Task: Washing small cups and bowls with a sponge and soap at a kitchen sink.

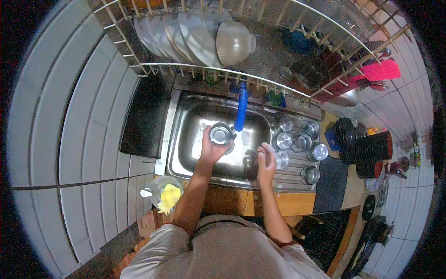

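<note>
My left hand [214,148] holds a small round metal cup or jar [220,134] over the stainless steel sink [195,153], its round opening facing up. Just right of it, the blue spout of a tap [241,108] reaches down over the basin. My right hand [267,160] is bent with fingers apart near the basin's right edge, beside the ribbed drainboard [292,179]; nothing shows in it. Several round glass or metal containers stand on the drainboard, among them a metal one [301,141] and a clear one [309,175].
A white wire dish rack [216,69] with plates and a bowl [235,43] hangs above the sink. Tiled walls flank both sides. A clear container with a yellow cloth [169,198] is at lower left. A dark mat [332,185] lies right of the drainboard.
</note>
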A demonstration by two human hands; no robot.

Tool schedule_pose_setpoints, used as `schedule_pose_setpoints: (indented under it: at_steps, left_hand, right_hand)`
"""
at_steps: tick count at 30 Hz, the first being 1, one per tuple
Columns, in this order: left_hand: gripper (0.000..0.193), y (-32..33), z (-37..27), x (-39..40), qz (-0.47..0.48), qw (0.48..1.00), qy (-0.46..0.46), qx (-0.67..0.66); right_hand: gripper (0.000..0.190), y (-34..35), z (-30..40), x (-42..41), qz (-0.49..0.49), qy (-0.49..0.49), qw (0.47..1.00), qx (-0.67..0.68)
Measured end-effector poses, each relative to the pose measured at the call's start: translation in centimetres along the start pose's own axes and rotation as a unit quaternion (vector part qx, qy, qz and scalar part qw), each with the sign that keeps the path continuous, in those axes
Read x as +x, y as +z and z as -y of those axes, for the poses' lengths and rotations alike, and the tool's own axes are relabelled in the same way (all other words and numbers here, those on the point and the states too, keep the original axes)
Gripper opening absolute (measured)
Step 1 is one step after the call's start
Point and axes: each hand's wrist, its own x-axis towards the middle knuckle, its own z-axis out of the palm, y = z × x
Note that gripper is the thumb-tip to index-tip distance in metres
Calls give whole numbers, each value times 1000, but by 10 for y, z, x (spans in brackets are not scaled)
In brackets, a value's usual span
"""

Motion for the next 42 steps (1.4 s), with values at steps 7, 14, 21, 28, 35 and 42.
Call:
schedule_pose_setpoints:
  at_steps: [7,14,21,28,35,42]
  left_hand:
    - [55,9,21,18,16,994,-75,-73]
    - [59,9,34,21,136,964,-150,-172]
    - [54,20,43,12,120,934,-146,-304]
    - [42,31,36,6,-22,999,30,-3]
    - [56,-2,23,-12,8,531,230,815]
    - [68,-37,42,-58,-1,493,220,841]
  right_hand:
    - [37,-6,1,-3,2,10,1000,6]
    - [35,-11,-2,-8,-12,25,1000,9]
    - [36,-8,-6,-10,-8,10,1000,-3]
    - [37,-7,-6,-9,-3,25,1000,6]
    - [39,-11,-22,-8,14,8,1000,-18]
    - [38,-7,-27,95,129,124,984,-22]
